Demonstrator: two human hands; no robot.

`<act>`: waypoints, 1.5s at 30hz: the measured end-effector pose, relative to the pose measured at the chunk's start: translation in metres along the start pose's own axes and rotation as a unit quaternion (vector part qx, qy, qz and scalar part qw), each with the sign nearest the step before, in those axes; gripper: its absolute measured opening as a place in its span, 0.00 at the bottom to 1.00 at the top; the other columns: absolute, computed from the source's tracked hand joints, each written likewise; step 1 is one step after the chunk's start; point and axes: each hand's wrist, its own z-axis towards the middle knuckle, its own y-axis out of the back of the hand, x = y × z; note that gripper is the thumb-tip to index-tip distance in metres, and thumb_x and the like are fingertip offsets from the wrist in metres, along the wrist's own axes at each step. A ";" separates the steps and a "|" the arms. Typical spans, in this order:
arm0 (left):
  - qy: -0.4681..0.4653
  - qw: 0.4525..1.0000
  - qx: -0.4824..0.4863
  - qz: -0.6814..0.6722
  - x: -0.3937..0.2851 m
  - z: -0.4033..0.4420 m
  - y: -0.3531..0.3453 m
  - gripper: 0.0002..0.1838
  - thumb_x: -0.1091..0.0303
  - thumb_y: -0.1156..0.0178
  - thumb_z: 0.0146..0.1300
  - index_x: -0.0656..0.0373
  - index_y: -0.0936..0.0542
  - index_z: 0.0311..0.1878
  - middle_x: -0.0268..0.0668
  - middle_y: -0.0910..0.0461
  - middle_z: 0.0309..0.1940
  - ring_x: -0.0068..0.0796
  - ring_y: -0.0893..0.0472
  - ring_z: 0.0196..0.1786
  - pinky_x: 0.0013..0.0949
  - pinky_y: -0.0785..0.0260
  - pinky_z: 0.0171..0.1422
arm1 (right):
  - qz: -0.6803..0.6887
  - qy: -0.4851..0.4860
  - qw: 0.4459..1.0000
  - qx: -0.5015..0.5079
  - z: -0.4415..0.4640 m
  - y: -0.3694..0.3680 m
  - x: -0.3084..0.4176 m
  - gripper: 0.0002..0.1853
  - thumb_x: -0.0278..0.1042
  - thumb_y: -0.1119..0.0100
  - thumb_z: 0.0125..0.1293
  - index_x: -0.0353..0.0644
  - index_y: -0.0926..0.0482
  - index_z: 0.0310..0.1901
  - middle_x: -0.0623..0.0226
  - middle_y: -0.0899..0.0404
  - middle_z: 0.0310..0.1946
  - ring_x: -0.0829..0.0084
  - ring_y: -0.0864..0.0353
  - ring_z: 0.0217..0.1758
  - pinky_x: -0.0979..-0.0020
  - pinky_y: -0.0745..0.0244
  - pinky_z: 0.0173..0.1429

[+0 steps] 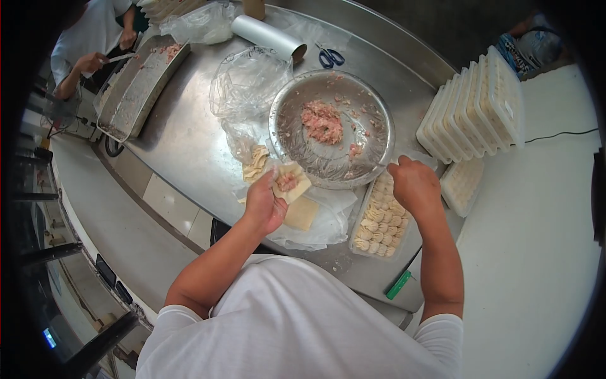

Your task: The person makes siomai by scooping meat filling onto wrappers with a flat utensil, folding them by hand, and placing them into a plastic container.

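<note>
My left hand [262, 201] is closed on the edge of a dumpling wrapper [299, 187], which has a lump of pink meat filling [287, 182] on it. More square wrappers [302, 213] lie on the plastic sheet below, with a folded stack [255, 163] beside the hand. My right hand [415, 183] is curled closed over the far end of a plastic tray [353, 244] of shaped dumplings; what its fingers hold, if anything, I cannot make out. Just beyond both hands stands a steel bowl [273, 120] with minced meat [322, 122] in it.
Stacked dumpling trays [473, 104] stand at the right, with another tray [464, 183] beneath. Blue-handled scissors [331, 58], a foil-coloured roll [268, 36] and plastic bags [249, 82] lie beyond. A green-handled tool [398, 285] rests near the front edge. Another person works at a metal pan [142, 91].
</note>
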 end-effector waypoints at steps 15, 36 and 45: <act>0.074 0.989 0.109 -0.065 0.017 0.019 -0.006 0.22 0.54 0.51 0.77 0.65 0.27 0.60 0.43 0.20 0.51 0.42 0.20 0.57 0.48 0.30 0.70 | 0.269 0.082 0.946 -0.159 -0.045 -0.019 0.032 0.12 0.25 0.35 0.56 0.50 0.15 0.43 0.66 0.22 0.37 0.63 0.18 0.39 0.64 0.21 0.39; -0.369 0.682 0.160 0.611 -0.012 0.003 -0.034 0.26 0.81 0.28 0.46 0.61 0.23 0.51 0.44 0.18 0.40 0.41 0.16 0.48 0.37 0.25 0.54 | 0.326 0.050 0.934 -0.140 -0.068 0.019 0.037 0.11 0.27 0.38 0.62 0.43 0.14 0.46 0.64 0.21 0.34 0.61 0.18 0.36 0.64 0.22 0.40; -0.379 0.725 0.137 0.559 -0.028 0.001 -0.044 0.08 0.73 0.32 0.63 0.64 0.22 0.40 0.43 0.19 0.30 0.31 0.18 0.31 0.33 0.27 0.41 | 0.414 -0.020 0.886 -0.207 -0.076 0.033 0.023 0.09 0.32 0.34 0.63 0.40 0.15 0.43 0.65 0.20 0.34 0.67 0.20 0.32 0.67 0.23 0.39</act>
